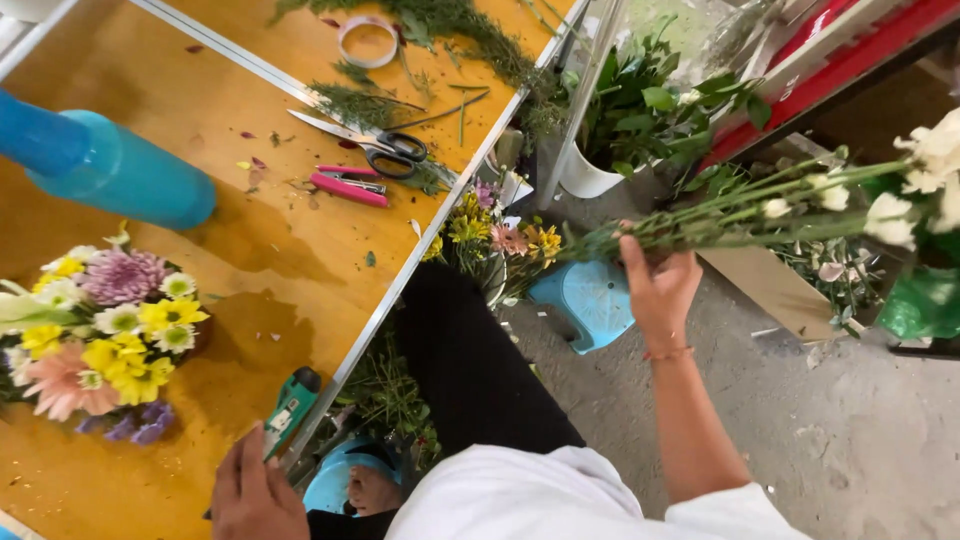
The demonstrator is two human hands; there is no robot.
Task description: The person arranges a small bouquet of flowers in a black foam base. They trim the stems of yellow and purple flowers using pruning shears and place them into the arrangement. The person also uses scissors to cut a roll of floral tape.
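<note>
My right hand is raised off to the right of the table and grips a bunch of long green stems with white flowers, the blooms pointing right. My left hand rests on the near edge of the orange table, its fingers beside a small green tool; whether it grips the tool I cannot tell. A finished bouquet of yellow, pink, white and purple flowers lies on the table at the left.
Scissors, a pink stapler, a tape roll, green cuttings and a blue spray bottle are on the table. A white bucket of foliage, more flowers and a blue stool stand on the concrete floor.
</note>
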